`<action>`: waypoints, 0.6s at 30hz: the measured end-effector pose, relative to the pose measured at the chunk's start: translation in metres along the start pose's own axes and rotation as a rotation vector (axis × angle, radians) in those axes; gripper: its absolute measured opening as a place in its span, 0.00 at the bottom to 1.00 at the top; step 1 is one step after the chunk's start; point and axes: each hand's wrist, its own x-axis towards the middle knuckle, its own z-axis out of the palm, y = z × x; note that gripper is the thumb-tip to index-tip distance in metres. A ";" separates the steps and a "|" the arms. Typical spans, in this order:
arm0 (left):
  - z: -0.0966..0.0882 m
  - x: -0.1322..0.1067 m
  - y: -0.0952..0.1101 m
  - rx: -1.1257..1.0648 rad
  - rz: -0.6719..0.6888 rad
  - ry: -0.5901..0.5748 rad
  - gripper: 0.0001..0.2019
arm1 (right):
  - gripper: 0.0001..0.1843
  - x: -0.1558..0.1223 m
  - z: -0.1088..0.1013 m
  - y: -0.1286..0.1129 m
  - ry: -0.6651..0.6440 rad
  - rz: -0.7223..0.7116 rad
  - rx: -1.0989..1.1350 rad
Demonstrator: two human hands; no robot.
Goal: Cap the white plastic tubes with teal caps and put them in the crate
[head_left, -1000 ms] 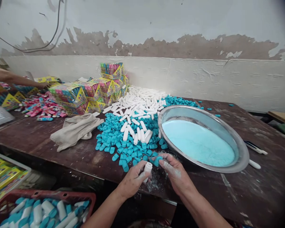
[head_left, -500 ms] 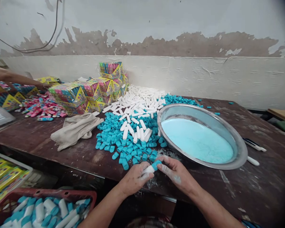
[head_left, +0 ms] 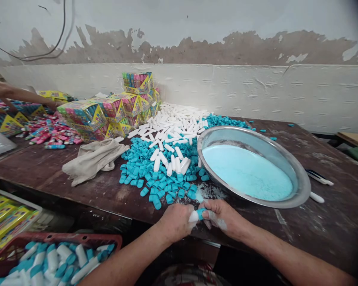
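My left hand (head_left: 176, 222) is closed around a small white plastic bottle (head_left: 193, 216) near the table's front edge. Its end carries a blue cap (head_left: 201, 213), which my right hand (head_left: 222, 216) pinches between thumb and fingers. White powder dusts the fingers of both hands. Just beyond them lies a heap of loose blue caps (head_left: 159, 194), with several white bottles (head_left: 178, 163) scattered on top. To the right stands a wide metal basin (head_left: 304, 190) holding light blue powder (head_left: 247, 171).
At lower left, a red crate (head_left: 107, 239) holds capped bottles. A cloth glove (head_left: 92, 161), stacked display boxes (head_left: 86, 115) and pink and blue tubes (head_left: 56, 131) lie on the left. A cutter knife (head_left: 320, 177) rests right of the basin. Another person's arm (head_left: 20, 93) reaches in at far left.
Both hands have come slightly lower with the bottle and cap. My left fist now covers more of the bottle. The view has shifted a little.
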 end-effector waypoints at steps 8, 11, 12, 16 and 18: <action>-0.001 0.006 0.008 0.057 0.003 -0.061 0.10 | 0.18 -0.002 0.009 0.009 0.111 -0.039 -0.154; 0.000 0.009 0.006 0.054 0.008 -0.043 0.09 | 0.19 -0.001 0.011 0.008 0.127 -0.005 -0.104; 0.000 0.009 0.004 0.051 0.015 -0.034 0.10 | 0.20 0.000 0.011 0.006 0.134 -0.013 -0.090; -0.004 0.006 -0.001 0.028 0.027 -0.005 0.10 | 0.20 0.006 0.012 0.001 0.136 -0.076 -0.070; -0.006 0.002 -0.003 0.014 0.008 0.020 0.12 | 0.19 0.009 0.014 -0.001 0.164 -0.112 -0.112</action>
